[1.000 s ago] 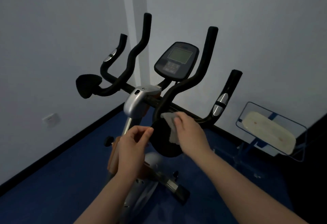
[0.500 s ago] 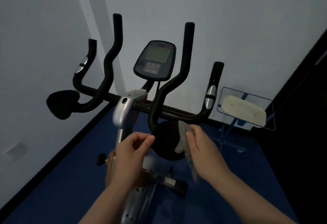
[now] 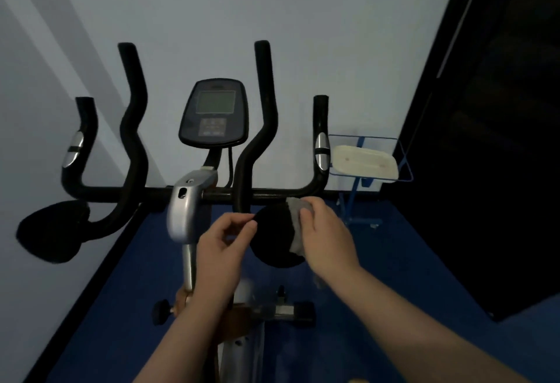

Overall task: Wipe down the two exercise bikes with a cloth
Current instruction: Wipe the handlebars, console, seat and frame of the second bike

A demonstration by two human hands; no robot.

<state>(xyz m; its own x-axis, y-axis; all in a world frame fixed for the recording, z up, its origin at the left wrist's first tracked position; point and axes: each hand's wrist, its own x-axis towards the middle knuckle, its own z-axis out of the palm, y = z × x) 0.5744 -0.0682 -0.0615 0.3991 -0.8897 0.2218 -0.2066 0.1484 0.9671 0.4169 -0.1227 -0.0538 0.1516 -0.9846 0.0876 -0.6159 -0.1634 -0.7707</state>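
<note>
One exercise bike with black handlebars [image 3: 194, 193], a console [image 3: 213, 113] and a silver stem [image 3: 185, 201] fills the middle of the view. A round black elbow pad [image 3: 272, 237] sits under the right inner bar. My right hand [image 3: 325, 237] holds a grey cloth [image 3: 295, 225] against that pad's right edge. My left hand [image 3: 224, 249] pinches the pad's left rim between thumb and fingers. A second black pad [image 3: 51, 229] hangs at the far left.
White walls stand close behind the bike. A blue wire stand [image 3: 363, 158] holding a cream pad is at the right, against a dark panel [image 3: 485, 140]. The floor [image 3: 394, 261] is blue. An adjustment knob [image 3: 162, 311] sticks out low on the frame.
The view has swung right and squared up to the bike. My right hand with the cloth slid from the pad's top left across to its right edge. My left hand kept its pinch.
</note>
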